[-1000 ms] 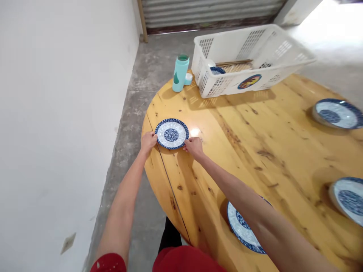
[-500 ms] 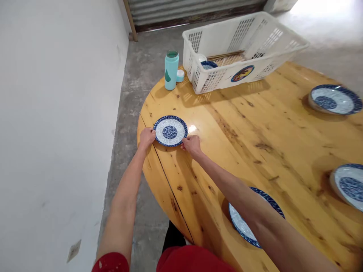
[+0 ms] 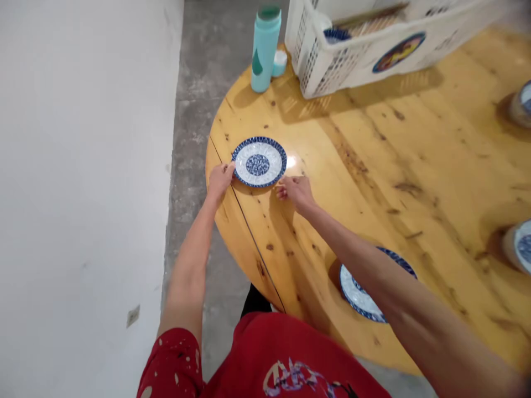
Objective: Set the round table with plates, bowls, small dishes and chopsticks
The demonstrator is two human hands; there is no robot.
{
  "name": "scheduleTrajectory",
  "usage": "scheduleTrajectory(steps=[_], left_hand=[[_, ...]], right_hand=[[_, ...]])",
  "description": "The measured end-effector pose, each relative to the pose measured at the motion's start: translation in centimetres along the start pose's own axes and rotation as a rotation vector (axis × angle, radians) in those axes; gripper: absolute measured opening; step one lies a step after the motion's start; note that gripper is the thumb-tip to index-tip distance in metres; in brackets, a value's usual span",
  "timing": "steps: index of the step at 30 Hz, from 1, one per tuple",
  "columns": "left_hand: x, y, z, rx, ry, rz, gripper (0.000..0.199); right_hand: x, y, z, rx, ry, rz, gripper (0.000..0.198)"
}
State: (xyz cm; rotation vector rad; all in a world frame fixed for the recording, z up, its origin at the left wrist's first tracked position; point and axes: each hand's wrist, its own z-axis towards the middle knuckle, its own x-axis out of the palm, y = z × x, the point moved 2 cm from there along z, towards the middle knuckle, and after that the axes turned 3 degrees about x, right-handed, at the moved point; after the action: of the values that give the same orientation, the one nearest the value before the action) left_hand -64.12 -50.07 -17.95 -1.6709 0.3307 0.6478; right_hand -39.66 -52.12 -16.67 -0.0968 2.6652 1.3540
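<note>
A blue-and-white patterned plate (image 3: 258,165) lies near the rounded left end of the wooden table. My left hand (image 3: 221,178) is at its left edge, thumb over the rim and fingers closed on it. By the plate's lower right rim, my right hand (image 3: 295,190) has its fingers loosely curled and apart, holding nothing. A second blue-and-white plate (image 3: 360,298) lies partly hidden under my right forearm.
A white plastic basket (image 3: 352,66) stands at the back, with sticks and dishes inside. Left of it are a light-blue bottle (image 3: 265,55) and a small lidded jar (image 3: 279,63). Bowls (image 3: 523,243) sit at the right edge. A white wall (image 3: 91,166) runs along the left.
My right hand has let go of the plate's rim and moved slightly away. My left hand stays at the rim. The view has tilted down, showing more of the red shirt.
</note>
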Motion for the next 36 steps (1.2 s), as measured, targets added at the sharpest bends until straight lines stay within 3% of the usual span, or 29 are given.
scheduleTrajectory(steps=[4, 7, 12, 15, 20, 25, 32, 36], left_hand=[[-0.2, 1.5, -3.2, -0.061, -0.054, -0.134, 0.028], [-0.7, 1.9, -4.8, -0.089, -0.067, -0.164, 0.023], [-0.9, -0.1, -7.1, -0.003, -0.131, -0.135, 0.02], [1.5, -1.9, -9.9, 0.026, 0.002, -0.101, 0.02], [8.6, -5.0, -16.6, 0.073, 0.393, -0.065, 0.024], [14.0, -8.1, -22.7, 0.179, 0.659, -0.036, 0.027], [17.2, -9.2, -26.2, 0.061, 0.641, -0.032, 0.027], [18.3, -9.8, -27.1, 0.006, 0.616, -0.052, 0.031]], right_hand=[[-3.1, -1.5, -4.8, -0.034, 0.051, 0.095, 0.014], [-4.8, -3.8, -10.1, -0.051, 0.163, 0.109, 0.019], [-5.6, -10.0, -18.8, 0.175, 0.328, 0.069, 0.032], [-6.5, -13.8, -21.8, 0.316, 0.309, 0.079, 0.034], [-9.4, -17.1, -23.4, 0.395, 0.234, 0.038, 0.028], [-11.4, -16.1, -23.1, 0.31, 0.208, -0.048, 0.023], [-14.0, -15.8, -23.2, 0.106, 0.252, -0.037, 0.026], [-17.0, -17.3, -24.0, 0.101, 0.204, 0.082, 0.022]])
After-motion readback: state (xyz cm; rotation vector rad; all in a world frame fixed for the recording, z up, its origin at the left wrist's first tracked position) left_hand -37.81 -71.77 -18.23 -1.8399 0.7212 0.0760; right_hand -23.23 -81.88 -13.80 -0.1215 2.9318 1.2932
